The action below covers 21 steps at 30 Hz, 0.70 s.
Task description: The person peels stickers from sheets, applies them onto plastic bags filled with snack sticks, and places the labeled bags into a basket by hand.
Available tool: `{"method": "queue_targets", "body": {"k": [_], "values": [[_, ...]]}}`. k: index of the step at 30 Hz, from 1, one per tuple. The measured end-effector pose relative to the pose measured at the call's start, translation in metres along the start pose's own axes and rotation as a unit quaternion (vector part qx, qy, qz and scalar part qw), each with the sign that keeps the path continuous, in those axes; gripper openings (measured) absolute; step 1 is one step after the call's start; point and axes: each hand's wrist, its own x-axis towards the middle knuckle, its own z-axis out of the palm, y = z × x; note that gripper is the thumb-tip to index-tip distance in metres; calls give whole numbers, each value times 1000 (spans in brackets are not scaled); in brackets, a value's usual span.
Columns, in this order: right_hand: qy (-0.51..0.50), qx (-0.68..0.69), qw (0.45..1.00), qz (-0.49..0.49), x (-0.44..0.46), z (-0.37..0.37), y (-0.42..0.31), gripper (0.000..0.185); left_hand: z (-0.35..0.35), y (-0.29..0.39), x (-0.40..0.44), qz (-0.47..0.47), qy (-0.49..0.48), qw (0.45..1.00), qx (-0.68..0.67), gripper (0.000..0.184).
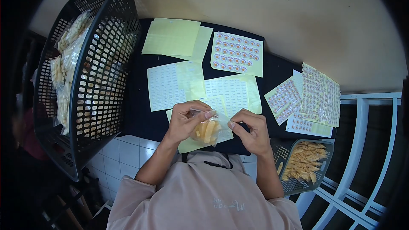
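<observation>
A small clear plastic bag (pixel 206 133) with pale yellow, stick-shaped pieces inside is held in front of my chest. My left hand (pixel 187 121) grips its upper left edge, thumb laid across the film and fingers curled behind. At the bag's right side, my right hand (pixel 252 131) has thumb and index finger pinched together on the edge of the film. Whether a small label is also between those fingertips is too small to tell. Just behind the bag lie sheets of small printed labels (pixel 164 86), partly covered by my hands.
A tall dark perforated basket (pixel 102 70) of filled bags stands at the left. A sheet of round orange-and-white stickers (pixel 237 53) and yellow backing sheets (pixel 170 36) lie at the back of the dark table. More sticker sheets (pixel 319 96) overlap at right, above a basket (pixel 328 159) of small yellow packets.
</observation>
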Motion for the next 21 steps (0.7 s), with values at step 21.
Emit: {"method": "queue_targets", "body": {"k": [21], "values": [[30, 243, 958, 151, 42, 10, 51, 19, -15, -28, 18, -180, -2, 969, -171, 37]]}}
